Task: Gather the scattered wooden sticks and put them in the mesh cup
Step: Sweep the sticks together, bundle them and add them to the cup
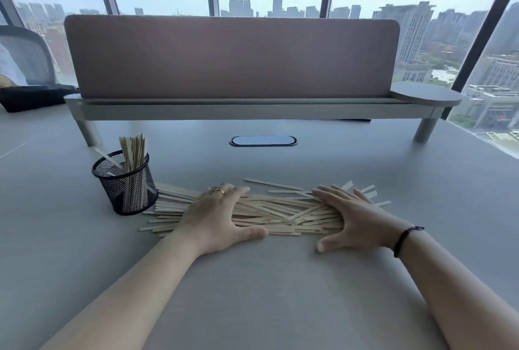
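Several sticks upright in mesh cup (rest scattered).

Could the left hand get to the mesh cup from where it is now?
Probably yes. The left hand rests on the sticks just right of the mesh cup, with nothing standing between them.

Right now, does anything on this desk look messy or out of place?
Yes. A heap of wooden sticks lies scattered on the desk beside the mesh cup, under both hands, crisscrossed; only some stand in the cup.
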Action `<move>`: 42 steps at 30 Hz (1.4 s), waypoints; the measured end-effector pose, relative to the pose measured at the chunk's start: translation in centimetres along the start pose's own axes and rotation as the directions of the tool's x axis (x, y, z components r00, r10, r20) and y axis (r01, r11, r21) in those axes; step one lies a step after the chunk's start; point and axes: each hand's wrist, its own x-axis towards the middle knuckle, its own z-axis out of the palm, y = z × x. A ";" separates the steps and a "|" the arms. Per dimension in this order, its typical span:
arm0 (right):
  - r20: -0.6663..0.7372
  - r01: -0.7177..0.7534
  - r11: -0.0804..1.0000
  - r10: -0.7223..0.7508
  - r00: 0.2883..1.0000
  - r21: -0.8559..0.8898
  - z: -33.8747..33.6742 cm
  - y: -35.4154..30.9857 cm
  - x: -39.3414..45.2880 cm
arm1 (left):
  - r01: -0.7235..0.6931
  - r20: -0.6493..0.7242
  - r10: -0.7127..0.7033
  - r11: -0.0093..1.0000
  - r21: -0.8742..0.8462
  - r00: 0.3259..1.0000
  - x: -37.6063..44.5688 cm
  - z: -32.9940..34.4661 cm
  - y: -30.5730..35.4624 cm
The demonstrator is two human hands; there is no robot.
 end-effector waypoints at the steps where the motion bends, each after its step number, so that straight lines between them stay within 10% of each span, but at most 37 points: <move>1: -0.025 -0.009 1.000 0.009 1.000 -0.006 0.1 -0.2 0.0 | 0.000 -0.003 0.000 1.000 -0.004 1.000 0.0 0.1 -0.1; 29: -0.390 0.102 0.987 -0.142 0.910 -0.120 2.3 -5.9 3.6 | -0.155 -0.186 0.152 0.988 0.002 0.971 1.0 1.6 -0.7; 42: -0.549 0.117 0.976 -0.201 0.811 -0.184 1.5 -6.4 3.8 | -0.259 -0.552 0.262 0.962 0.085 0.792 1.3 1.8 -0.2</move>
